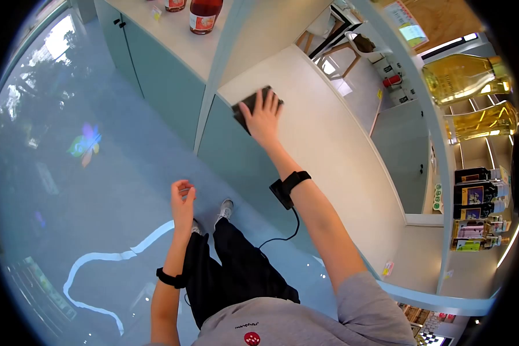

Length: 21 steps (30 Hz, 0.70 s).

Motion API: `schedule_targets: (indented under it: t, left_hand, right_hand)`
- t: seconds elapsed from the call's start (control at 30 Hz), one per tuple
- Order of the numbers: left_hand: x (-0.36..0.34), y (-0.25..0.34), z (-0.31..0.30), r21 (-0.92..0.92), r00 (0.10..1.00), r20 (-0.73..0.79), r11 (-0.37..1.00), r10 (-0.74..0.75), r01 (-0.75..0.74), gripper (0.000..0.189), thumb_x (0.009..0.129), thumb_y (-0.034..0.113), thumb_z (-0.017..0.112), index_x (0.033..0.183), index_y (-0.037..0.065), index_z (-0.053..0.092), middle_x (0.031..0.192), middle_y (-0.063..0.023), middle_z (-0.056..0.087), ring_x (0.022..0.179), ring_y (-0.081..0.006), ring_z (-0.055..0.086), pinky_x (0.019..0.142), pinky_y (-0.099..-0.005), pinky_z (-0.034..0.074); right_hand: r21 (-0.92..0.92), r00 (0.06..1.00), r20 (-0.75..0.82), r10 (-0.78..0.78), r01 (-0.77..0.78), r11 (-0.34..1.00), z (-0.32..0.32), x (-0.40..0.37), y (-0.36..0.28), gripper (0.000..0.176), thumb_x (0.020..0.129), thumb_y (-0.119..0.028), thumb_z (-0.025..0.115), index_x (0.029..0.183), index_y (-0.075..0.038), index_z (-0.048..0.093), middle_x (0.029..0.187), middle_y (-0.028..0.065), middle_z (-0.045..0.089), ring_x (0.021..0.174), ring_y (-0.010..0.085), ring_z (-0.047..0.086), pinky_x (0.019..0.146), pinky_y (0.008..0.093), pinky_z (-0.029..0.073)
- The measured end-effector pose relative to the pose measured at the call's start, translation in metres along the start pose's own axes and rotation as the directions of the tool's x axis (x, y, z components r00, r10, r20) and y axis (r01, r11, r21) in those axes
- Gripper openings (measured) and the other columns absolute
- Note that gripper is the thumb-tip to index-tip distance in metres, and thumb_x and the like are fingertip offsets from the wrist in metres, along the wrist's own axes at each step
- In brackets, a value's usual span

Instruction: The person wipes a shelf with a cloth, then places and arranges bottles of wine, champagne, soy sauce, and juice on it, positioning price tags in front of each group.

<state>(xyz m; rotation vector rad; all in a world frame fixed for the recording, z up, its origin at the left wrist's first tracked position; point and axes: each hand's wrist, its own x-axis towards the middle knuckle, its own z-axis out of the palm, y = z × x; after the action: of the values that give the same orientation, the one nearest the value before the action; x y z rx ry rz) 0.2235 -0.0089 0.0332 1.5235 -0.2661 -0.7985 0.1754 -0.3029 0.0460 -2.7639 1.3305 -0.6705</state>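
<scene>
My right hand (263, 120) presses a folded dark cloth (242, 111) onto the pale shelf top (328, 127), near its left edge by a light blue upright. The fingers are spread over the cloth, and the thumb lies along its left side. My left hand (183, 202) hangs in the air above the blue floor, its fingers loosely bent and nothing visible in them. Each wrist wears a black band (172, 279), and the right one carries a small black box (281, 194) with a cable.
Blue-green cabinet doors (161, 86) stand below the shelf. A red bottle (203, 16) stands on the neighbouring surface. Yellow bottles (464, 78) and dark packages (473, 193) line the upper shelf at right. A mirror (401, 150) backs the shelf. A price tag (388, 269) hangs nearby.
</scene>
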Motion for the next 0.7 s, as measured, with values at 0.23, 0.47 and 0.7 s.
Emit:
schedule_targets:
  t: [0.23,0.47,0.7]
  left_hand:
    - [0.005,-0.009,0.034,0.026,0.996,0.087,0.999,0.023,-0.025,0.020,0.087,0.007,0.055,0.105,0.002,0.050,0.097,-0.0071,0.056,0.085,-0.0162,0.057,0.071,-0.0277,0.046]
    - [0.029,0.010,0.057,0.094,0.983,0.156,0.990,0.092,-0.108,0.019,0.087,0.009,0.056,0.104,0.004,0.052,0.094,-0.0060,0.058,0.085,-0.0148,0.057,0.069,-0.0266,0.046]
    - [0.056,0.046,0.100,0.122,0.925,0.217,0.932,0.311,-0.342,0.015,0.087,0.008,0.054,0.101,0.002,0.054,0.097,-0.0066,0.058,0.085,-0.0169,0.058,0.074,-0.0278,0.048]
  right_hand:
    - [0.085,0.985,0.008,-0.174,0.173,0.981,0.018,0.041,-0.024,0.074,0.089,-0.058,0.035,0.136,-0.002,0.032,0.142,0.0257,0.024,0.134,0.0385,0.019,0.107,0.0547,0.008]
    - [0.005,0.995,0.071,-0.071,0.071,0.997,-0.010,0.046,0.095,0.070,0.088,-0.057,0.039,0.136,-0.006,0.034,0.144,0.0178,0.026,0.136,0.0319,0.018,0.110,0.0461,0.010]
    - [-0.389,0.956,-0.040,0.289,-0.282,0.877,-0.063,-0.035,0.222,0.067,0.089,-0.050,0.044,0.133,0.000,0.036,0.138,0.0253,0.031,0.129,0.0410,0.026,0.105,0.0474,0.021]
